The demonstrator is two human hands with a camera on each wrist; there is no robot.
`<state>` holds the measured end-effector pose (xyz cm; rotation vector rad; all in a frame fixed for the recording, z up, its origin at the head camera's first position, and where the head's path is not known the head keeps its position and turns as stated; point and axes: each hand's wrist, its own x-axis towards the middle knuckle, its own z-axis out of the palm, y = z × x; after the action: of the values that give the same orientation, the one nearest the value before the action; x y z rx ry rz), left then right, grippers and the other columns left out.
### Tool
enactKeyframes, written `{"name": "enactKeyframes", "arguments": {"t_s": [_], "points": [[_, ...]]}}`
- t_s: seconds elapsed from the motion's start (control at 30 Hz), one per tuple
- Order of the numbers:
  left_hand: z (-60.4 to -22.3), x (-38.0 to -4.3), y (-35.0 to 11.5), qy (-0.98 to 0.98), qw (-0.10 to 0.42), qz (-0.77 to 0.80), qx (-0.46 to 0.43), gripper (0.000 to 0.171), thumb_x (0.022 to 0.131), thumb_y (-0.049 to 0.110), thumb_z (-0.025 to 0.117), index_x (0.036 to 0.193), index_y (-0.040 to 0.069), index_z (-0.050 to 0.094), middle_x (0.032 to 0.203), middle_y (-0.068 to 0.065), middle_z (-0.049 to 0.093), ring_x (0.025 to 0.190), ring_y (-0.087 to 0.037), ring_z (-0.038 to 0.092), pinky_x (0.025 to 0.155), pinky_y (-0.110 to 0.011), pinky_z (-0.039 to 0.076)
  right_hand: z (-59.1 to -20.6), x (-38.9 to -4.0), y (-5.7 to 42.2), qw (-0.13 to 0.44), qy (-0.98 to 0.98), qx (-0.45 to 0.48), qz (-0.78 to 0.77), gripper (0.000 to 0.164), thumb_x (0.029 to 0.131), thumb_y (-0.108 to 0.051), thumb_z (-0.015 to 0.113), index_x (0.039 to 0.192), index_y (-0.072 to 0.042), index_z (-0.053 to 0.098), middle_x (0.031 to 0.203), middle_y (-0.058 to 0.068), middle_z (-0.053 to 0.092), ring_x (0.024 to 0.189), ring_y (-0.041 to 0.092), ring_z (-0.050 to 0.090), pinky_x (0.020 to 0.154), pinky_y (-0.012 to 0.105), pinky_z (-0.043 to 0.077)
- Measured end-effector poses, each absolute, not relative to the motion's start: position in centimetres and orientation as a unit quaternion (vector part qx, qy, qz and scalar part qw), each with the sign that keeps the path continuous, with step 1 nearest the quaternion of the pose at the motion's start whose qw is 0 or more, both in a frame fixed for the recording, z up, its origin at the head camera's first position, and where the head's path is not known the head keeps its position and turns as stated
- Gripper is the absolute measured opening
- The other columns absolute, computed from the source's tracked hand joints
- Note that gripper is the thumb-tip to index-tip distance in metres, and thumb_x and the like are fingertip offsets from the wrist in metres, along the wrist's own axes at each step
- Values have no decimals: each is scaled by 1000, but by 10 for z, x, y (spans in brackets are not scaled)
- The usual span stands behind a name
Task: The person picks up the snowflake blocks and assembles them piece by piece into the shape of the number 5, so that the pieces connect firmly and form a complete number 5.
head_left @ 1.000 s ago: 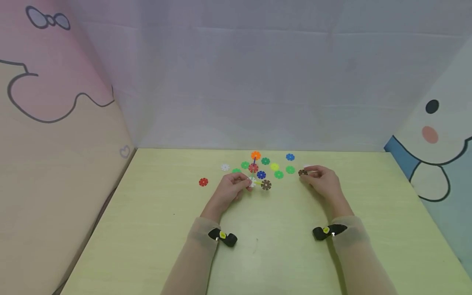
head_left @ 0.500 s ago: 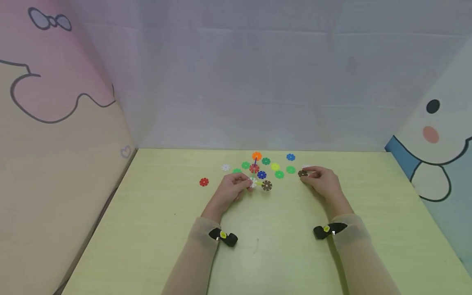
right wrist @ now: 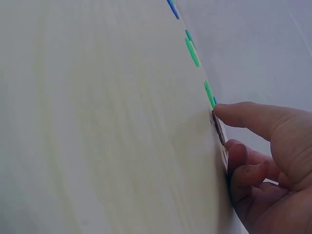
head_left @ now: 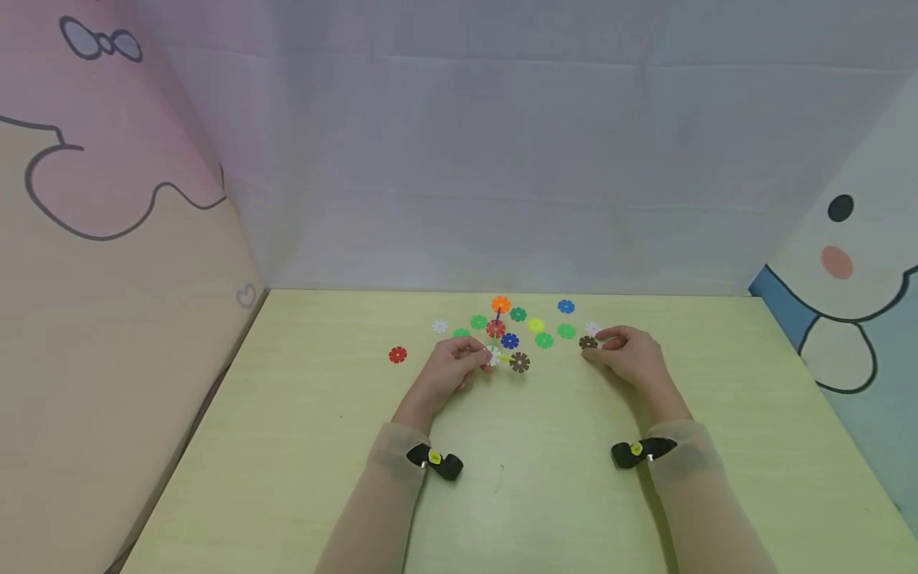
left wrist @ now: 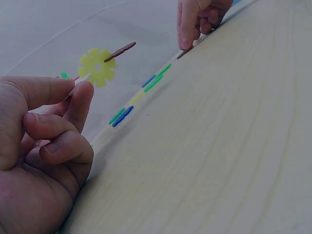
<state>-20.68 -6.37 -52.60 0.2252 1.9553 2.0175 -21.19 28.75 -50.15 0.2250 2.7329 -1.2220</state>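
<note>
In the head view my left hand (head_left: 459, 363) pinches a white notched plastic disc (head_left: 492, 355) between thumb and forefinger. Slotted to it are an edge-on yellow disc (left wrist: 97, 67) and a brown disc (head_left: 519, 363) beyond that, held off the table. Behind the white disc, a red disc (head_left: 496, 328), an edge-on purple disc (head_left: 498, 316) and an orange disc (head_left: 500, 304) appear in line with this chain. My right hand (head_left: 631, 355) holds another brown disc (head_left: 588, 342) by its edges, flat at the tabletop. Its thumb (right wrist: 239, 114) touches one end.
Loose discs lie on the pale table (head_left: 545, 478): several green ones (head_left: 544, 340), dark blue (head_left: 510, 341), blue (head_left: 566, 306), yellow (head_left: 536, 325), red (head_left: 398, 354) and white (head_left: 441, 327). Another white disc (head_left: 592, 328) sits beside my right fingers. A curtain (head_left: 459, 159) hangs behind.
The brown disc at my right hand has shifted slightly toward me, and more of the white disc behind it shows. My left hand stays nearly still with its chain.
</note>
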Motion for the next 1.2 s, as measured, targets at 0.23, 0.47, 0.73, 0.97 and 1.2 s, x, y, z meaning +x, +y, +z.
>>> {"name": "enactKeyframes", "arguments": {"t_s": [0.23,0.47,0.73,0.97,1.2], "points": [[-526,-207,-64,688,160,703,82,12,106,15,73,105,3,73,92,-10,79,49,-11,37,47,-22,31,-504,-213,282,53,916,55,-394,54,96,-38,85,137,-4,71,116,19,73,104,34,66,87,42,50],[-525,-208,-64,686,167,703,80,12,105,16,74,105,4,74,93,-11,80,49,-12,37,47,-22,31,-502,-214,279,61,911,67,-401,47,97,-33,85,129,-1,72,116,17,73,105,34,65,90,44,50],[-528,-207,-65,683,169,706,78,11,105,16,74,104,5,74,92,-10,80,49,-11,37,47,-22,31,-492,-200,272,79,884,82,-453,37,102,-36,80,116,-3,68,107,11,73,99,27,63,85,36,48],[-527,-207,-67,679,164,712,75,10,106,15,73,103,5,74,91,-9,79,49,-11,37,48,-23,33,-480,-180,251,98,812,66,-572,39,101,-36,82,111,-1,70,90,3,71,81,19,64,73,29,55],[-524,-205,-66,671,159,721,68,7,106,12,72,102,5,73,90,-8,78,50,-11,37,49,-23,34,-487,-171,233,108,801,18,-588,35,102,-36,80,108,-3,76,83,5,68,74,16,56,67,27,48]]}}
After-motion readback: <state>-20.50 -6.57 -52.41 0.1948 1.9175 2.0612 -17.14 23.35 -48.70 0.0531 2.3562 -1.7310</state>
